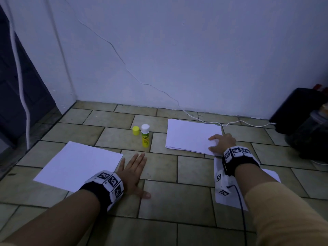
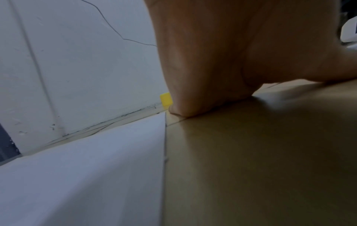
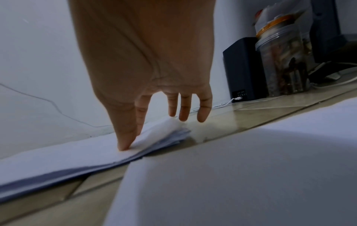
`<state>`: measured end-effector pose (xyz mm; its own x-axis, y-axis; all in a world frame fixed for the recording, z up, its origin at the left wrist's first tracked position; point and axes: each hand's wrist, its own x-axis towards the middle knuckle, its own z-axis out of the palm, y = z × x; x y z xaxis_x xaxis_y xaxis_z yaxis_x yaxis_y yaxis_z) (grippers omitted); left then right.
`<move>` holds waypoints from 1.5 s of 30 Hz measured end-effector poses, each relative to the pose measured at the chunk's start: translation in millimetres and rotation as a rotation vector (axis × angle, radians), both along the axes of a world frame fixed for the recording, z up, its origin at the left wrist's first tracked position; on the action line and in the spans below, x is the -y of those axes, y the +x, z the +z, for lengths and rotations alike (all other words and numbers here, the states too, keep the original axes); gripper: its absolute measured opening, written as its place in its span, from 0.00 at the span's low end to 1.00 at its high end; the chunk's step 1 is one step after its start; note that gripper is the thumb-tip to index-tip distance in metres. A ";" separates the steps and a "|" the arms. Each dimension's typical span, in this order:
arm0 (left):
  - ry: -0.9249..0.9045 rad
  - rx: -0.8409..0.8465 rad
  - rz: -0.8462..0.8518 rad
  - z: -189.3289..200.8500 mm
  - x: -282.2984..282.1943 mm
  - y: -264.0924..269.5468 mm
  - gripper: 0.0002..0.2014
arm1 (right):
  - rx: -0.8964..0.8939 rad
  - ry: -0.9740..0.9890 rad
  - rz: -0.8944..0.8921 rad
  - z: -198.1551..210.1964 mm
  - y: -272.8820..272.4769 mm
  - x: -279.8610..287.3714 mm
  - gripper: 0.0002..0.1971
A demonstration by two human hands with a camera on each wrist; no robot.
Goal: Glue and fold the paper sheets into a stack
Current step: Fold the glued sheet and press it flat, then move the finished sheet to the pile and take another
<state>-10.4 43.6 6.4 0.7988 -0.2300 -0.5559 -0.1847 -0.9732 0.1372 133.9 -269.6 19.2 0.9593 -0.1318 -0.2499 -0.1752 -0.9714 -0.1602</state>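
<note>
The left hand point(image 1: 132, 172) lay flat on the tiled floor point(image 1: 177, 197), fingers straight, holding nothing, beside a single sheet point(image 1: 78, 165). The right hand point(image 1: 222, 142) pinched the top corner of the paper stack point(image 1: 191, 136) with thumb and forefinger. One uncapped glue stick point(image 1: 145, 136) stood between, one yellow cap point(image 1: 136, 130) beside it.

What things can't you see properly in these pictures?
- Glue stick label: too small to read, head view.
- Sheet count in the paper pile: edges blur together.
- Sheet under the right forearm: mostly hidden by it.
- Left hand fingers: wrist view shows only the palm.
- Jar contents: dim, blurred.
</note>
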 end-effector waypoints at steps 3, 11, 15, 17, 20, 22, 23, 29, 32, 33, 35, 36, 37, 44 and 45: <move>0.009 0.007 0.005 -0.2 0.7 -0.9 0.86 | -0.012 0.024 0.006 11.5 -3.5 -2.1 0.25; 0.033 0.024 0.015 -2.1 1.9 1.3 0.83 | -0.337 -0.071 0.180 28.9 -53.9 9.6 0.71; 0.083 0.033 0.029 2.2 7.1 -5.2 0.61 | -0.451 -0.194 0.221 12.5 -106.2 1.6 0.90; 0.119 0.032 0.029 5.3 10.9 -5.1 0.60 | -0.473 -0.204 0.194 3.5 -117.1 -1.2 0.86; 0.184 -0.004 0.045 8.6 17.1 -5.9 0.57 | -0.485 -0.207 0.204 -2.0 -132.1 -4.2 0.75; 0.217 -0.013 0.034 8.9 21.0 -9.4 0.54 | -0.481 -0.238 0.220 -4.4 -137.3 -7.2 0.75; 0.210 -0.020 0.039 8.4 22.2 -11.2 0.53 | -0.478 -0.258 0.221 -4.7 -138.7 -9.2 0.76; -0.128 0.046 0.060 31.0 5.8 -20.0 0.45 | -0.469 -0.291 0.203 -10.4 -139.3 -13.0 0.78; -0.215 0.188 0.105 37.7 -28.4 -19.0 0.42 | -0.447 -0.312 0.200 -13.5 -139.1 -13.1 0.76; -0.206 0.203 0.151 36.2 -43.6 -17.8 0.44 | -0.454 -0.309 0.198 -13.9 -138.9 -13.5 0.76; -0.132 0.196 0.236 32.2 -72.2 -16.7 0.50 | -0.468 -0.303 0.204 -11.5 -139.8 -13.8 0.77; -0.064 0.180 0.269 29.7 -83.8 -17.2 0.53 | -0.475 -0.299 0.210 -9.5 -140.5 -13.7 0.78; 0.005 0.160 0.298 28.1 -92.5 -18.5 0.55 | -0.477 -0.290 0.213 -8.3 -141.3 -13.5 0.78; 0.111 0.111 0.361 15.9 -113.1 -24.9 0.51 | -0.477 -0.273 0.219 -3.1 -145.4 -13.5 0.78; 0.115 0.141 0.350 16.0 -113.8 -25.1 0.48 | -0.472 -0.275 0.222 -2.6 -146.3 -13.8 0.78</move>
